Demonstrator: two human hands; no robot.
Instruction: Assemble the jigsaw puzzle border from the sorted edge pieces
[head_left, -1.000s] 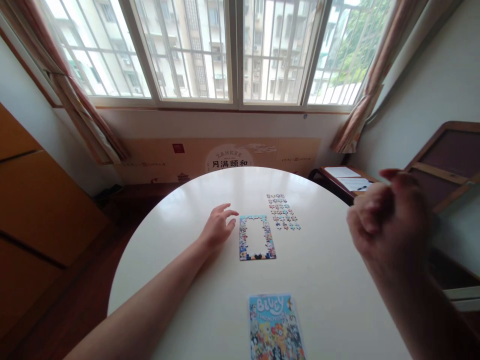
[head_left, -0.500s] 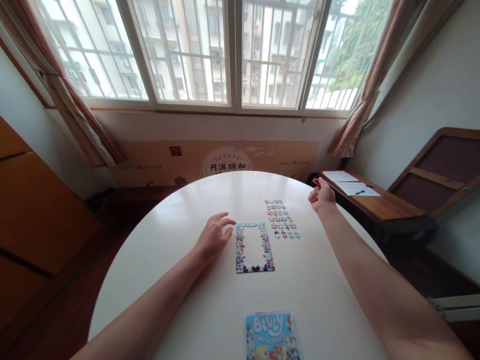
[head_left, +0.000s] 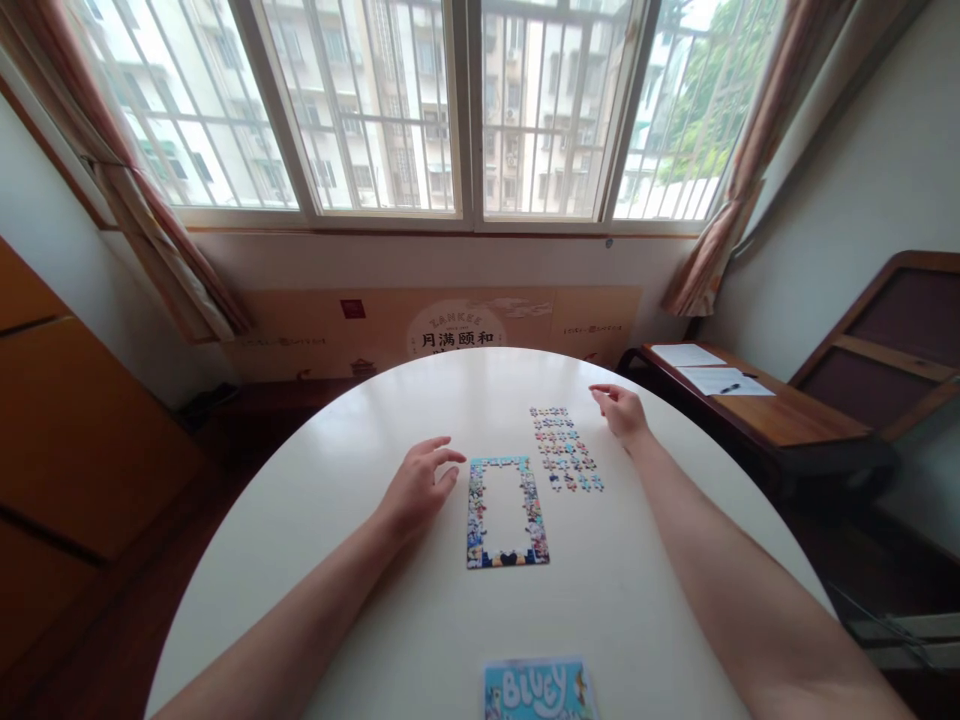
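A puzzle frame [head_left: 476,525] of joined border pieces lies on the white table, with the white tabletop showing through its middle. Just left of its upper corner is my left hand [head_left: 421,482], fingers apart and holding nothing. Loose puzzle pieces [head_left: 559,436] lie in several rows to the right of the frame. My right hand [head_left: 622,412] hovers or rests beyond the right side of the upper rows; its index finger points left and the others are loosely bent, with nothing seen in them.
Near the bottom edge lies a blue picture sheet [head_left: 536,690] lettered "Bluey", partly cut off. The round white table [head_left: 300,560] fills the middle. At the right stands a wooden side bench [head_left: 806,410] with papers [head_left: 686,356] and pens. A barred window [head_left: 469,120] is ahead.
My right hand has come left and a little down toward the loose pieces, its fingers loosening from a fist. The left hand stays beside the frame. The view has tilted up slightly.
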